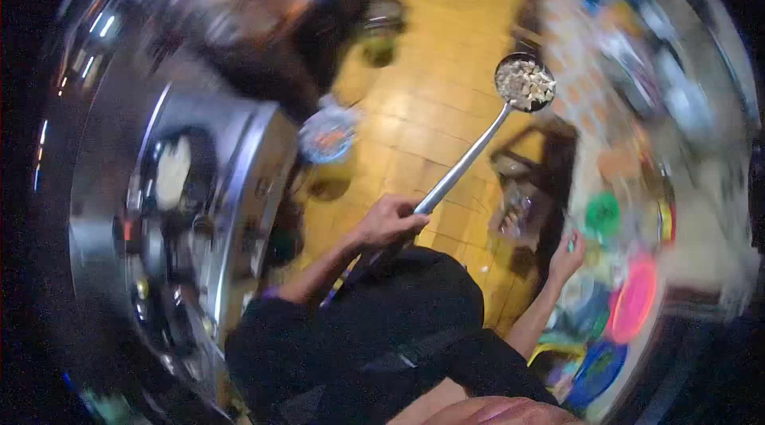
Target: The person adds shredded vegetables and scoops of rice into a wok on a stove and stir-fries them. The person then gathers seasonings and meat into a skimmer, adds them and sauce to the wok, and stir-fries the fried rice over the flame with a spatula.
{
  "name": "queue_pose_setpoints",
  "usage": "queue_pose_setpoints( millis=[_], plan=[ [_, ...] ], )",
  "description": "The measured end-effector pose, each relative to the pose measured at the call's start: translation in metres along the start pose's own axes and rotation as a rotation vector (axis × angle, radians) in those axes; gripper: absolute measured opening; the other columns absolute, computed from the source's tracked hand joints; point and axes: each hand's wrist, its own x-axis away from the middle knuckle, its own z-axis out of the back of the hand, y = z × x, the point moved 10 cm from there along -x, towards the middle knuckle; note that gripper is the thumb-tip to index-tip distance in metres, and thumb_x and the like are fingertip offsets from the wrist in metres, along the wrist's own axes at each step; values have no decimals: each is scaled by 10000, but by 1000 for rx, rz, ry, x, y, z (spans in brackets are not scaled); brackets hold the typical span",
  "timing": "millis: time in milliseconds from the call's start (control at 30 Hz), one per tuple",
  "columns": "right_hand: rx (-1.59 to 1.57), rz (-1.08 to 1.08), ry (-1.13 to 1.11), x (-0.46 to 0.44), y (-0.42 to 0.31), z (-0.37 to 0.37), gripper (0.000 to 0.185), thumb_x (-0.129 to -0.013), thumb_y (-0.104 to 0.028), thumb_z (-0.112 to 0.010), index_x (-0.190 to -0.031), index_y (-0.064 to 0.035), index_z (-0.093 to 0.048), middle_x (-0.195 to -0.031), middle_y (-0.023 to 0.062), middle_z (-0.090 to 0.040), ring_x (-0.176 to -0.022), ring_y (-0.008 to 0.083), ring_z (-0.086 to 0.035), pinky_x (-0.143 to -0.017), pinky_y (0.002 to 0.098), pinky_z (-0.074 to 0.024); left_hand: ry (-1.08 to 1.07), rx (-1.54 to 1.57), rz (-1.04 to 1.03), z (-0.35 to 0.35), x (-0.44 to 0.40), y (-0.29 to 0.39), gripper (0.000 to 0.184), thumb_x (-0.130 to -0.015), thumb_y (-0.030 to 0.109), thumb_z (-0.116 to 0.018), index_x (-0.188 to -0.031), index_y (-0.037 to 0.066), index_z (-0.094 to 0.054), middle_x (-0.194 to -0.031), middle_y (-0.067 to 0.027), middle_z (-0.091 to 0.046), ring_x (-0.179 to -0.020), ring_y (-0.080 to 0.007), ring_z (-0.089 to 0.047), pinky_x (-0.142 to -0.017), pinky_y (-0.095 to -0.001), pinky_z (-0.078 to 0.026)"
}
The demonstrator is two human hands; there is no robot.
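Note:
My left hand (392, 222) is wrapped round the metal handle of a long ladle (462, 166), which reaches forward and to the right over the yellow floor. Its dark round bowl is filled with pale chopped pieces (526, 84). My right hand (567, 256) is at the edge of the right-hand counter, its fingers curled together. A small greenish spot shows at those fingertips, too blurred to name. Closest to that hand is a bright green round item (602, 214) on the counter.
A pink basin (634, 297) and a blue one (599, 373) stand on the right counter (578, 66). At left is a metal cooking counter (255, 134) with a dark pan (203, 162). A tub with orange contents (328, 136) stands beside it. Yellow tiles (398, 138) cover the floor.

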Motion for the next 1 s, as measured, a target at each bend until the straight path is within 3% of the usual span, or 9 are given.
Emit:
queue_pose_setpoints(
  millis=[167, 533, 600, 667, 767, 833, 867, 967, 1000],
  plan=[
    [47, 501, -584, 30, -81, -171, 304, -857, -144, -616, -1127, -4, -603, -1160, 156, -587, -1079, 309, -564, -922, 370, -456, 480, 232, -187, 145, 71, -46, 205, -891, 206, -633, -830, 12, -606, -640, -8, -579, -483, -81, -547, -421, -239, -424],
    [75, 2, -1005, 34, -2, -210, 410, -820, -161, -666, -1177, 23, -583, -1135, 186, -622, -1073, 287, -597, -935, 361, -450, 1632, 209, -37, 484, 215, -130, 222, -871, 193, -577, -849, -9, -667, -748, -109, -661, -571, -179, -603, -521, -337, -464],
    [82, 201, -1026, 30, 21, -197, 386, -820, -151, -647, -1153, 37, -593, -1099, 195, -637, -1054, 301, -603, -905, 382, -467, 1584, 342, -101, 563, 232, -168, 319, -898, 268, -561, -1122, 43, -592, -950, -137, -642, -787, -227, -613, -700, -384, -490],
    [218, -26, -1010, 24, 24, -163, 420, -821, -172, -636, -1179, 39, -579, -1137, 214, -630, -1064, 338, -603, -899, 393, -473, 1483, 670, -316, 593, 243, -180, 485, -927, 343, -512, -1338, 88, -471, -1195, -165, -570, -1048, -241, -567, -891, -413, -469],
    [169, -114, -799, 14, 59, -128, 393, -815, -215, -653, -1146, -7, -607, -1084, 224, -633, -1023, 366, -603, -888, 412, -475, 1392, 1025, -359, 544, 221, -121, 516, -846, 203, -542, -1338, 90, -434, -1381, -72, -442, -1203, -238, -450, -900, -354, -502],
    [172, -157, -700, 14, 82, -113, 366, -798, -250, -667, -1095, -40, -633, -1063, 197, -638, -998, 368, -598, -887, 413, -474, 1041, 675, -586, 597, 192, -140, 490, -857, 322, -598, -1270, 74, -510, -1308, -72, -526, -1128, -247, -530, -902, -390, -512],
    [231, -207, -723, 20, 106, -116, 343, -795, -252, -670, -1056, -32, -638, -1032, 194, -647, -970, 357, -614, -867, 411, -483, 1271, 1113, -629, 505, 161, -94, 566, -840, 347, -651, -1303, 70, -480, -1302, -107, -531, -1152, -270, -521, -923, -415, -500],
    [83, -250, -715, -3, 92, -112, 307, -811, -224, -656, -1045, -27, -641, -1014, 196, -652, -954, 340, -626, -853, 401, -491, 910, 1199, -770, 463, 60, -135, 649, -872, 440, -616, -1314, -3, -445, -1281, -166, -532, -1090, -291, -563, -924, -393, -495],
    [78, -291, -683, -21, 97, -113, 307, -811, -224, -656, -1045, -27, -641, -1014, 196, -652, -954, 340, -626, -853, 401, -491, 504, 1101, -663, 433, 3, -139, 628, -846, 450, -635, -1252, -10, -497, -1209, -148, -580, -1031, -264, -591, -892, -390, -503]
  ],
)
